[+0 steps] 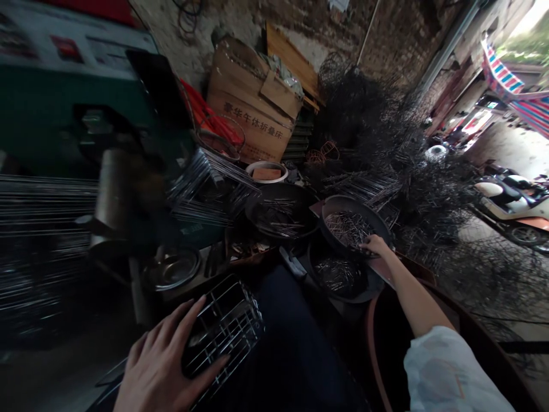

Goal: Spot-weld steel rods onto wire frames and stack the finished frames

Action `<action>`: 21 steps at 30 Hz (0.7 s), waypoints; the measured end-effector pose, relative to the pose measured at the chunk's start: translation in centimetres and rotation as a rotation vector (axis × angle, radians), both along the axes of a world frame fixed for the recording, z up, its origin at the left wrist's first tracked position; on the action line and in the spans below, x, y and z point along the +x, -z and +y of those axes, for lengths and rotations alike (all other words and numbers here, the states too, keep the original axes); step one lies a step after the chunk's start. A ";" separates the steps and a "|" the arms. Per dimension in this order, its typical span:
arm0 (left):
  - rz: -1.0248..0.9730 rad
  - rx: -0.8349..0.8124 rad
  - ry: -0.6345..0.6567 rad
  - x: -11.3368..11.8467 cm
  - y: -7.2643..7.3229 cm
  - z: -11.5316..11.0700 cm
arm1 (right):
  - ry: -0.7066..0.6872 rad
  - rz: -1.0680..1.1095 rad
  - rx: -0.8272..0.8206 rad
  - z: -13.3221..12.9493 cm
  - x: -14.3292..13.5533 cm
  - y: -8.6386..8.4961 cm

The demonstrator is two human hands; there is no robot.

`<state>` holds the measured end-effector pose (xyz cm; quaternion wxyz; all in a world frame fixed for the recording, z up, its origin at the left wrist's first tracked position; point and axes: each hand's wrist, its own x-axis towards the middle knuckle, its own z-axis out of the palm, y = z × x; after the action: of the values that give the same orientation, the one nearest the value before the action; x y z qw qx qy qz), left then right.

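Note:
My left hand point(165, 355) holds a wire basket point(229, 323) of shiny metal rods, tilted across my lap. Its fingers reach over the near left side, with the thumb lying along the front. To the right, my right hand point(376, 246) dips into a round dark pan point(330, 201) full of short metal wire pieces point(345, 226). Its fingertips are drawn together among the wires at the pan's near rim. Whether they grip a piece is too small to see. A lower dark pan point(338, 274) with more wires sits just beneath.
Another dark pan point(278, 212) of wires stands left of the right hand's pan. A metal dish point(175, 269) and a blurred machine point(114, 194) lie left. Behind are a cardboard box point(249, 109) and tangled black wire point(369, 109). A scooter point(514, 200) stands far right.

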<state>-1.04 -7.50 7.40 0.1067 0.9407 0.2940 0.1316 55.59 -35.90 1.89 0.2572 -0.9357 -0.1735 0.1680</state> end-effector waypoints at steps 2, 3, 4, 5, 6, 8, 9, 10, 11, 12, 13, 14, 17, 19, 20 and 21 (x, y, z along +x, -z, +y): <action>-0.010 0.002 0.000 0.2 0.1 0.2 | 0.054 -0.045 0.031 -0.1 -0.6 -0.9; -0.010 0.000 -0.003 0.3 0.2 0.3 | 0.074 -0.065 0.053 0.1 -1.0 -1.5; -0.008 -0.004 -0.011 0.5 0.1 0.4 | 0.075 -0.086 0.084 0.4 -1.6 -2.2; -0.002 -0.012 -0.020 0.7 0.0 0.3 | 0.063 -0.103 0.114 0.8 -2.3 -2.9; 0.006 -0.022 -0.030 1.0 -0.3 0.2 | 0.036 -0.111 0.158 1.5 -3.4 -3.6; 0.032 -0.048 -0.040 1.5 -1.1 -0.2 | -0.059 -0.082 0.277 3.4 -6.3 -4.8; 0.046 -0.057 -0.035 1.8 -1.5 -0.4 | -0.123 -0.023 0.409 4.5 -8.2 -5.3; 0.060 -0.067 -0.023 2.0 -1.9 -0.5 | -0.199 0.072 0.530 5.6 -10.1 -5.8; 0.067 -0.076 -0.018 2.3 -2.2 -0.6 | -0.279 0.152 0.548 6.8 -12.2 -6.2; 0.072 -0.087 -0.014 2.5 -2.5 -0.5 | -0.338 0.212 0.562 7.9 -14.4 -6.5; 0.073 -0.095 -0.015 2.6 -2.6 -0.5 | -0.394 0.282 0.568 8.9 -16.6 -6.8; 0.071 -0.102 -0.016 2.7 -2.8 -0.4 | -0.446 0.370 0.568 9.8 -18.7 -7.1; 0.073 -0.115 -0.020 2.6 -3.2 -0.5 | -0.643 0.648 0.570 11.7 -24.2 -8.0; 0.078 -0.121 -0.019 2.3 -3.5 -0.6 | -0.818 0.771 0.573 12.4 -26.8 -8.8; 0.077 -0.124 -0.018 2.1 -3.7 -0.6 | -0.901 0.794 0.574 12.7 -27.7 -9.2; 0.073 -0.125 -0.018 1.8 -3.9 -0.6 | -0.976 0.782 0.573 13.1 -28.5 -9.5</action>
<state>0.81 -8.09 11.29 0.1534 0.9337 0.3138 0.0793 27.12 -22.82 11.43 0.4333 -0.5163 -0.5071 0.5372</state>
